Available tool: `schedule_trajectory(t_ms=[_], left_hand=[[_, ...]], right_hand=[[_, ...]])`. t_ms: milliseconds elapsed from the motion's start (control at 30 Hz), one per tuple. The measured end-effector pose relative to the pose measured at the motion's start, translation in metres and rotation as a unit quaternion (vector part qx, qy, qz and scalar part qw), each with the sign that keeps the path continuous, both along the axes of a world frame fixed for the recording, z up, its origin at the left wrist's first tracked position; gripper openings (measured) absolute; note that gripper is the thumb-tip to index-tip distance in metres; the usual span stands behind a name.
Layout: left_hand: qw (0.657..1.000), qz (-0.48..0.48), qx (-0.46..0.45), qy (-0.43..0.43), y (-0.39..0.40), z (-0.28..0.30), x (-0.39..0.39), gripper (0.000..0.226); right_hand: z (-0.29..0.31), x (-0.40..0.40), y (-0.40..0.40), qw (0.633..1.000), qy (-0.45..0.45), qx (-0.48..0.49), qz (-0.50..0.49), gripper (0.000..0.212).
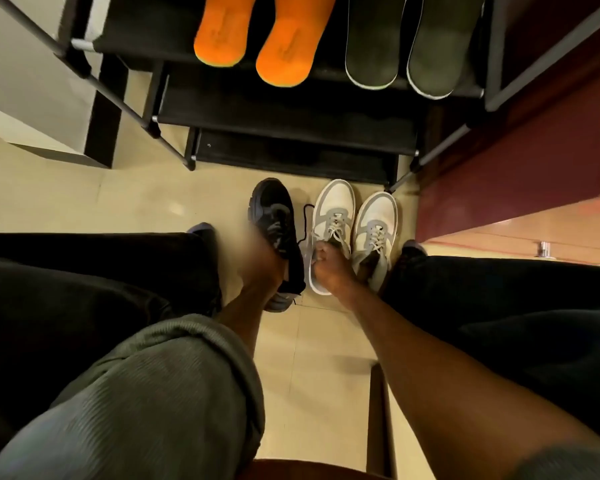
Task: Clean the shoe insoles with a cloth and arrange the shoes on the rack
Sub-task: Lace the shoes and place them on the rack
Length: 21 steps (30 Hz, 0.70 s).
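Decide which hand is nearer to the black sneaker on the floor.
Left. The left hand, blurred, lies over the black sneaker; the right hand is beside it, gripping the nearer white sneaker.

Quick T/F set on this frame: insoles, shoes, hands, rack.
1. The two orange foam insoles lie on the floor. False: they rest on a shelf of the black metal shoe rack.
2. The right hand grips a white and grey lace-up sneaker. True.
3. The black sneaker stands on the rack. False: it is on the beige tiled floor.
4. Two dark green insoles lie right of the orange pair. True.
5. The left hand is too blurred to judge. True.
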<state>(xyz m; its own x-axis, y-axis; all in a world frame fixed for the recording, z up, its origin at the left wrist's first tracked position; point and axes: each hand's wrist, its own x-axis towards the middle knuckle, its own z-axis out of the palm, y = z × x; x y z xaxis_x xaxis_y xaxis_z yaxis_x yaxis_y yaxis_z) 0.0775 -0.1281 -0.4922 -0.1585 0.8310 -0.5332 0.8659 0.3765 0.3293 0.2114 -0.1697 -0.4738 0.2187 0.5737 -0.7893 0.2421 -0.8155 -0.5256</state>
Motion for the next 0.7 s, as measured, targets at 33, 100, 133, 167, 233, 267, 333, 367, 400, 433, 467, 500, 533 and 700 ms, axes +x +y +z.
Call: schedule_trajectory(t_ms=[33,100,133,167,233,267,333,367,400,433,467,500,533,700], left_hand=[[1.0,0.008,0.007,-0.014,0.002,0.007,-0.005,0.082],[0.999,0.016,0.016,-0.043,0.005,0.023,-0.009,0.075],[0.998,0.014,0.021,-0.051,0.005,0.037,-0.009,0.071],[0.998,0.009,0.023,-0.053,0.005,0.052,-0.007,0.066],[0.998,-0.014,0.03,-0.046,0.001,0.082,-0.002,0.056],[0.998,-0.025,0.034,-0.042,0.0,0.092,0.001,0.051],[0.996,-0.063,0.049,-0.03,-0.007,0.12,0.003,0.042],[0.995,-0.085,0.057,-0.022,-0.011,0.135,0.003,0.039],[0.992,-0.109,0.064,-0.011,-0.014,0.149,0.004,0.037],[0.989,-0.129,0.067,0.004,-0.018,0.16,0.005,0.037],[0.986,-0.146,0.073,0.019,-0.023,0.175,0.004,0.038],[0.984,-0.158,0.077,0.034,-0.03,0.188,0.004,0.039],[0.981,-0.167,0.088,0.043,-0.035,0.203,0.003,0.039],[0.962,-0.188,0.189,0.059,-0.056,0.273,-0.002,0.04]], right_hand=[[0.013,0.0,0.003,1.0,-0.01,0.024,0.011,0.042],[0.034,0.003,0.007,0.997,-0.006,0.073,0.016,0.069],[0.047,0.004,0.009,0.996,0.006,0.092,0.021,0.077],[0.058,0.005,0.011,0.994,0.015,0.105,0.039,0.079],[0.082,0.008,0.013,0.986,0.004,0.124,0.108,0.079],[0.092,0.009,0.013,0.98,-0.019,0.136,0.143,0.076],[0.119,0.013,0.009,0.967,-0.084,0.164,0.176,0.066],[0.131,0.016,0.005,0.96,-0.118,0.179,0.182,0.058],[0.142,0.02,0.001,0.953,-0.143,0.191,0.185,0.048],[0.15,0.024,-0.002,0.95,-0.157,0.198,0.184,0.04],[0.162,0.027,-0.008,0.948,-0.16,0.206,0.182,0.034],[0.171,0.03,-0.014,0.948,-0.155,0.212,0.181,0.03],[0.181,0.031,-0.019,0.946,-0.15,0.222,0.182,0.028],[0.238,0.027,-0.04,0.912,-0.162,0.344,0.156,0.024]])
